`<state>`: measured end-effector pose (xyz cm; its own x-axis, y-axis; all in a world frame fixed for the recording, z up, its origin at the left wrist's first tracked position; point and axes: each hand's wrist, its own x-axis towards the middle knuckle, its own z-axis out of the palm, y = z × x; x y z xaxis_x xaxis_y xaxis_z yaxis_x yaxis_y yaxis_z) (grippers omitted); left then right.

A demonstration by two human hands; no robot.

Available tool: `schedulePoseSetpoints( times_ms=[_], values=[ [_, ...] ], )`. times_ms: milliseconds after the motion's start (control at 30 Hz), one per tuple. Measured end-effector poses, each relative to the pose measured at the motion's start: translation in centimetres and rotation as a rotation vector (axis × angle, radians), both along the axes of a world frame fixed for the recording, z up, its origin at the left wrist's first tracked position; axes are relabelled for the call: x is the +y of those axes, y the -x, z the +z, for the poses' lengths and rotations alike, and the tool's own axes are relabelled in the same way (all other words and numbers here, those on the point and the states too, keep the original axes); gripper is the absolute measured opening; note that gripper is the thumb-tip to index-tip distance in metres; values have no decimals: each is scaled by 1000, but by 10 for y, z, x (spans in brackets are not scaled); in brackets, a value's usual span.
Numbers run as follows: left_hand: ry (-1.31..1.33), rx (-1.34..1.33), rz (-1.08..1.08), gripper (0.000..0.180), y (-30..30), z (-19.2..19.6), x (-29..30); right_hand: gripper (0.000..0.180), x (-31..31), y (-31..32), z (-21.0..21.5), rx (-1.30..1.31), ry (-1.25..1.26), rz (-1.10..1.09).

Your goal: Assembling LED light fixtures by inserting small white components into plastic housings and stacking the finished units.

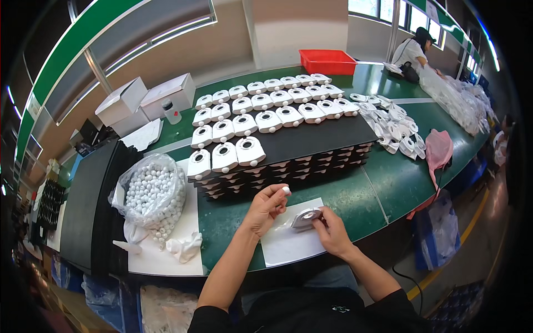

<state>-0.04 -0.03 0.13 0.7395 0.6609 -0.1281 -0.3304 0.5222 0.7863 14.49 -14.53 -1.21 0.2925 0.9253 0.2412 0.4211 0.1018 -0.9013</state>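
Between the fingertips of my left hand (265,210) is a small white ball (286,190), pinched and raised above the green table. My right hand (334,233) grips a white plastic housing (306,218) with a round opening, tilted over a white paper sheet (286,247). Beyond my hands, rows of similar white housings (224,157) with small balls at their near ends lie on a stack of black trays (316,145). A clear plastic bag (173,194) full of white balls stands to the left.
Loose white housings (397,127) are heaped at the right, beside a pink cloth (438,150). Black sheets (91,205) stand at the left, near white boxes (166,97) and a small bottle (171,112). At the back are a red bin (327,62) and another person (413,55).
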Motion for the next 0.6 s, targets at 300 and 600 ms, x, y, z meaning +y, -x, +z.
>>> schedulePoseSetpoints(
  times_ms=[300,600],
  values=[
    [6,-20,-18,29,-3,8,-5,16,1,7,9,-341,-171,51],
    [-238,100,-21,25,-7,8,-12,15,13,-11,-4,802,-128,40]
  ],
)
